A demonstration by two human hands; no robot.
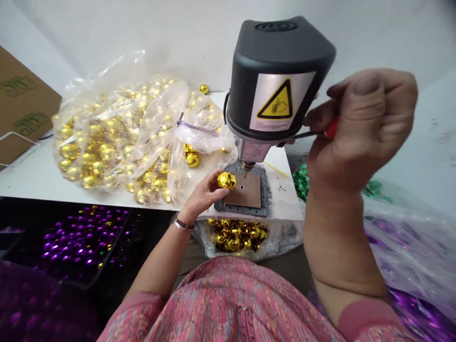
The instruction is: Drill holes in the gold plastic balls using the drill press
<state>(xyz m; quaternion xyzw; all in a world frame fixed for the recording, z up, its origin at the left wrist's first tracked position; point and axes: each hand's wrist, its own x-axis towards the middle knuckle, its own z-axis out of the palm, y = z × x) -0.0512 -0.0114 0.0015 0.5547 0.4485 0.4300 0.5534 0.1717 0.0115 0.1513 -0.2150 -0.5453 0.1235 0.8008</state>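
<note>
A black bench drill press (278, 80) with a yellow warning sticker stands on a white table (39, 178). My left hand (203, 194) pinches a faceted gold ball (227, 180) beside the drill bit (245, 171), over a brown plate (246, 191) with a hole. My right hand (359, 128) is raised and closed around the drill's red-tipped feed lever (331, 128).
A big clear bag of gold balls (124, 137) lies on the table left of the drill. Another bag of gold balls (237, 235) sits in my lap area. A crate of purple balls (81, 237) is at lower left, green and purple balls in bags at right, a cardboard box (21, 104) far left.
</note>
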